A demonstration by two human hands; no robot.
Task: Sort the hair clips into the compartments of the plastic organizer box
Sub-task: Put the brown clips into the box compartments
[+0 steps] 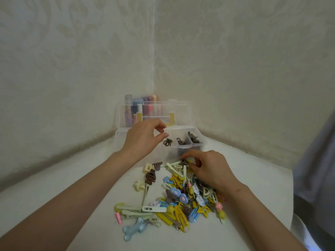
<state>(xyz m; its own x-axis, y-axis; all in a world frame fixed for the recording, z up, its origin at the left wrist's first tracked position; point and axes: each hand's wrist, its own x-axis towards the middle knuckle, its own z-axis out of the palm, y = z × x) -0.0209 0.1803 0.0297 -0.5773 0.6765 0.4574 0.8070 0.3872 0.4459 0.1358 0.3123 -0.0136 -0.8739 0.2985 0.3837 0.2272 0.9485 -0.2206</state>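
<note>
Pastel tubes (135, 102), perhaps markers, stand in the wallpapered corner (154, 51).

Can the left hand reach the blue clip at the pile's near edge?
Probably yes: the blue clip lies mostly uncovered on that arm's side of the pile, and the left hand looks empty.

free: table (262, 178) R of clip pile (174, 196) | blocked: box lid (154, 113) behind, walls (235, 69) close

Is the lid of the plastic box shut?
No, the clear lid stands upright behind the open compartments, where brown clips lie.
</note>
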